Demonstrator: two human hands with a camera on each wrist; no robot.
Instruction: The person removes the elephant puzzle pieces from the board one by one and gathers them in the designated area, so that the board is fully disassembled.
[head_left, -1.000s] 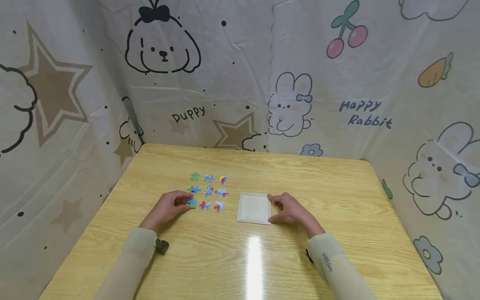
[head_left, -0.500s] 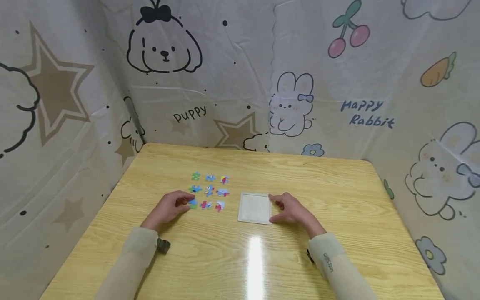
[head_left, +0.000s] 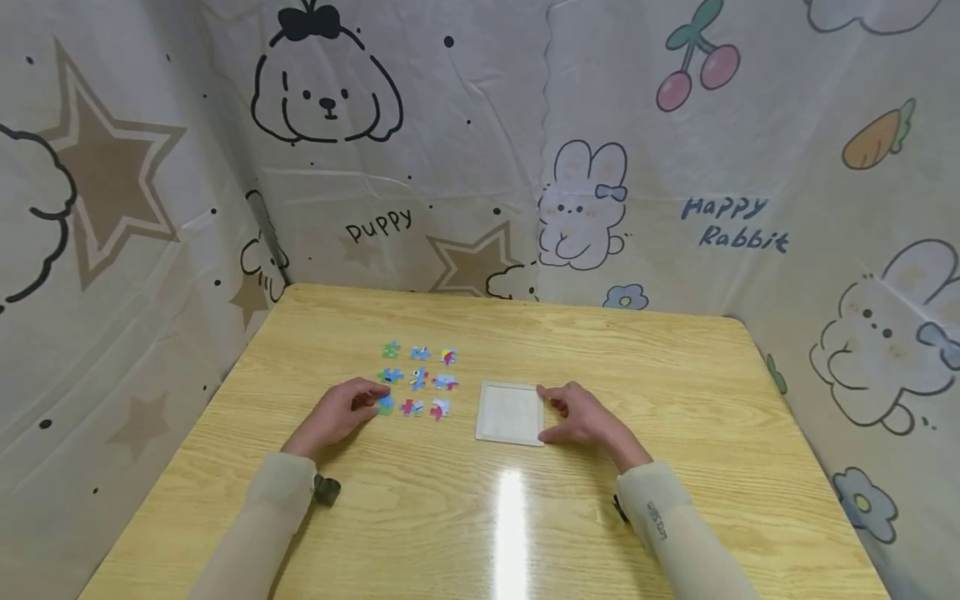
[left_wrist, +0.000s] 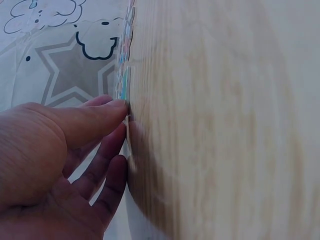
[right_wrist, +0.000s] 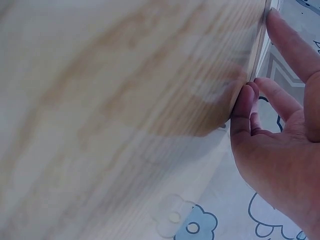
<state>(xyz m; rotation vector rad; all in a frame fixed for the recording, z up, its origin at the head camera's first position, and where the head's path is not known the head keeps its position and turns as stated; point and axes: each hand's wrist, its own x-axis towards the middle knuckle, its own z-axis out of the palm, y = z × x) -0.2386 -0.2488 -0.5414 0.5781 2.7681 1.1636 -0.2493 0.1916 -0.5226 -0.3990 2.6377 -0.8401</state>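
Observation:
In the head view my left hand (head_left: 343, 411) lies low over the table with loosely bent fingers. Its thumb and index fingertips are at the left side of a blue-and-green puzzle piece (head_left: 386, 406); the left wrist view has the thumb tip right at the edge of that puzzle piece (left_wrist: 124, 88). My right hand (head_left: 579, 416) rests beside a square, pale wooden puzzle tray (head_left: 487, 439). Its index fingertip and thumb, spread apart, touch the tray's right edge near the two corners. Seen from the right wrist, the tray (right_wrist: 258, 45) is edge-on against the fingertips.
Several more puzzle pieces lie apart in rows, among them a green one (head_left: 392, 350), a red-and-yellow one (head_left: 448, 357) and a pink one (head_left: 440, 408). They lie on a wooden table (head_left: 420, 517). Printed curtains (head_left: 480, 125) hang behind the table and along its sides.
Both hands, the pieces and the tray keep their places. Only the head camera's view shifts very slightly.

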